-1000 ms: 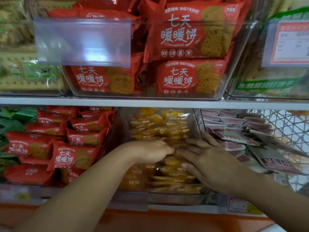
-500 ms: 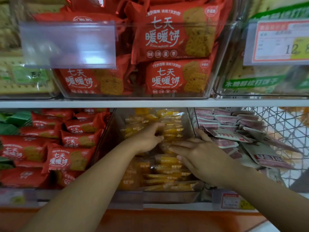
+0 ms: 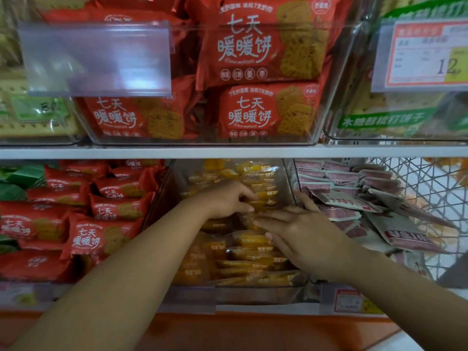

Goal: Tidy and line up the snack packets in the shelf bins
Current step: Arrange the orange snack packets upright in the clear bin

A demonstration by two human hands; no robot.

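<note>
Inside the clear middle bin (image 3: 253,296), the left hand (image 3: 224,200) pinches yellow packets (image 3: 253,260); the right hand (image 3: 307,238) lies flat on them, fingers straight.

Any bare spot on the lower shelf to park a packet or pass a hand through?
Only clear patch: bare mesh of the wire basket, right of the pink packets. Crowded elsewhere: red packets fill the left side, and yellow packets fill the clear bin, with the left hand and right hand on them.

glossy plastic packets (image 3: 253,252), clear plastic bin (image 3: 162,198)
</note>
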